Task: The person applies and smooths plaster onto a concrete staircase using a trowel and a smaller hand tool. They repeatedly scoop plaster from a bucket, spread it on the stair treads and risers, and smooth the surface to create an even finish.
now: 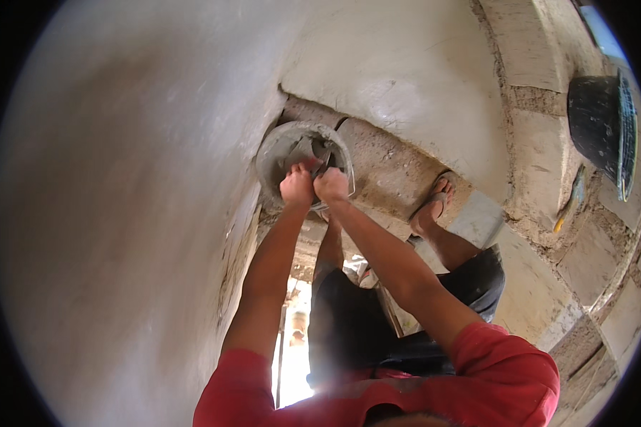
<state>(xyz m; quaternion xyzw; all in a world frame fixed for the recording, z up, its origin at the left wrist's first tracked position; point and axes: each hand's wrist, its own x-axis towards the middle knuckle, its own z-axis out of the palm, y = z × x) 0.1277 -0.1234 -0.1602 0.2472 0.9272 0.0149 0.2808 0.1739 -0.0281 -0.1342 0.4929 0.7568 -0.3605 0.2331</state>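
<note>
Both my hands are inside the mouth of a round bucket (268, 165) coated in grey plaster, which stands against the wall. My left hand (297, 185) is closed around a flat-bladed scraper (303, 150), its wide grey blade pointing away from me into the bucket. Close beside it, my right hand (331, 185) grips a smaller scraper (323, 161); its handle is hidden in the fist. Wet grey plaster is smeared over the bucket's inner wall and rim. The bottom of the bucket is hidden by hands and blades.
A smooth plastered wall (135, 199) rises close on the left, and another plastered surface (399, 78) lies ahead. My sandaled foot (434, 203) rests on the rough ledge (384, 160). At far right are a black tub (595, 117) and a yellow-ended tool (568, 203).
</note>
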